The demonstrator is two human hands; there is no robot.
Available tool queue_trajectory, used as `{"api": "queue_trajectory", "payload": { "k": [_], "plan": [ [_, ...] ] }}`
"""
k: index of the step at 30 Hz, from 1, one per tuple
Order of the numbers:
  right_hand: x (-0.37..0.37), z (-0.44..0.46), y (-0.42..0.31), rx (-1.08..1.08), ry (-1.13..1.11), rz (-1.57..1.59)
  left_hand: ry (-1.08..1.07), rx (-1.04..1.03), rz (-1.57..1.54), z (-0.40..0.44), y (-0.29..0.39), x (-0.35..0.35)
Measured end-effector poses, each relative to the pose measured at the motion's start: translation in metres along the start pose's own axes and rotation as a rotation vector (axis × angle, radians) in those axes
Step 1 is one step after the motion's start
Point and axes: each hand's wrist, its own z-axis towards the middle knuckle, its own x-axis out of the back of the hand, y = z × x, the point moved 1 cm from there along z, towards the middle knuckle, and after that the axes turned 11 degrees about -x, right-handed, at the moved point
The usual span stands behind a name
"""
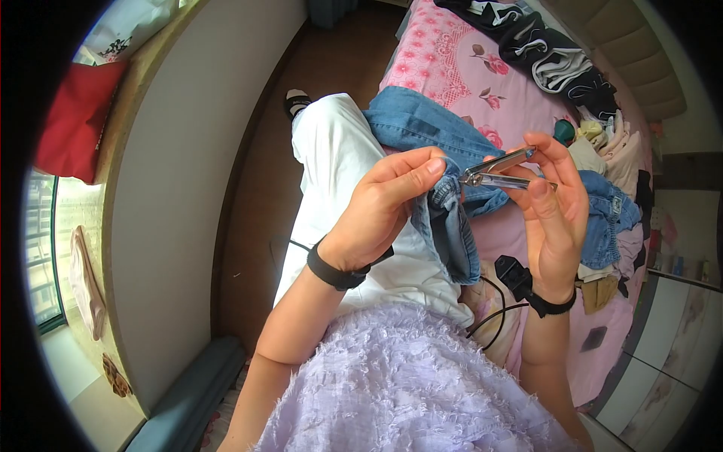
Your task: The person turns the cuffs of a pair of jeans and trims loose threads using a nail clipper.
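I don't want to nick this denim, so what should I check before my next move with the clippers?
1. Left hand gripping the denim: ok, bunched edge pinched at the thumb.
2. Right hand holding the nail clippers: ok, at the handle end.
3. Lever raised: ok, its far end stands apart from the body.
4. Clipper head lined up: ok, beside the bunched denim.
5. Only the intended bit between the jaws: cannot tell, too small.
6. Black cable away from the clippers: ok, lower, near the right wrist.

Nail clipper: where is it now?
Head view, right of centre: the nail clipper is in the right hand, its cutting end beside the jeans pinched in the left hand.
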Motion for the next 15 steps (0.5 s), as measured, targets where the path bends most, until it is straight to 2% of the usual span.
{"api": "queue_trajectory", "payload": {
  "k": [8,15],
  "plan": [
    [-0.0079,-0.0049,0.0031,0.002,0.138,0.093,0.03,-0.023,0.002,-0.0006,-0.004,0.0015],
    [-0.0086,-0.0061,0.0103,0.037,0.172,0.103,0.025,-0.039,0.009,-0.0007,-0.0051,0.0031]
  ]
}}
